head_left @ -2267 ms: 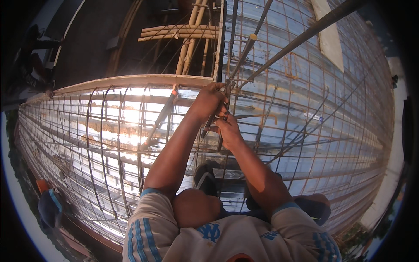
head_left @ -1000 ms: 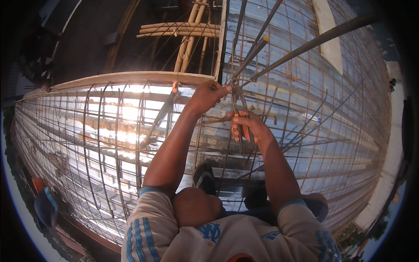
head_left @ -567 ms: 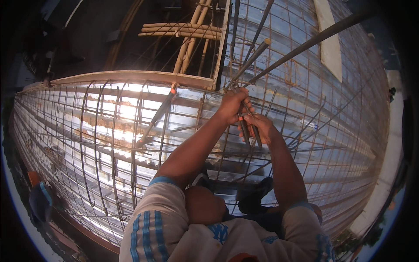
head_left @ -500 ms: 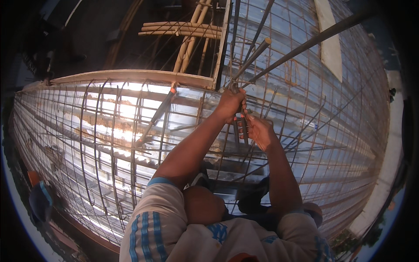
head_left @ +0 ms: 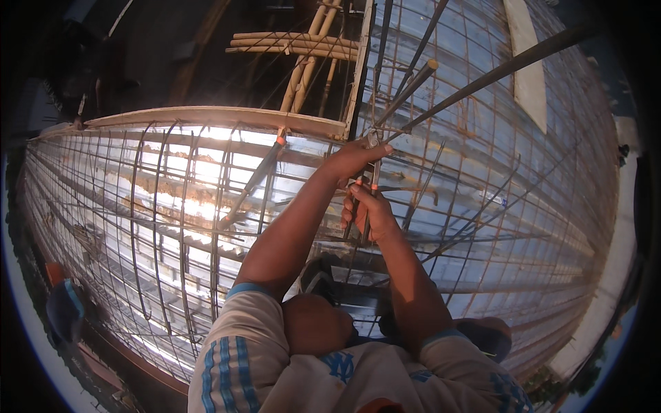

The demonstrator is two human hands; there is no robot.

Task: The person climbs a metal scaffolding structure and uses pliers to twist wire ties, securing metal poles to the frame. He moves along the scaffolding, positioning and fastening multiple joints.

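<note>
My right hand (head_left: 375, 213) is closed around the dark handles of pincers (head_left: 366, 230) with orange marks near the top of the grips. Their metal upper end reaches to where several steel bars meet. Close above it, my left hand (head_left: 348, 162) curls in at that joint, its thumb pointing right; what its fingers hold is hidden. A thick reinforcing bar (head_left: 496, 78) runs from the joint up to the right. Beside it a shorter bar (head_left: 407, 91) slants upward, ending in a yellowish tip. Bent steel rods lie just right of the pincers.
A steel bar mesh (head_left: 180, 234) spreads over shiny ribbed sheets on both sides. A wooden board (head_left: 213, 115) edges a dark opening at the upper left, with bamboo poles (head_left: 296, 45) across it. A dark rod (head_left: 253, 182) with an orange end leans left of my hands. My shoe (head_left: 317, 281) stands below.
My right hand has drawn down and left with the pincers, slightly away from the left hand. The left thumb now points out to the right. The view has shifted a little.
</note>
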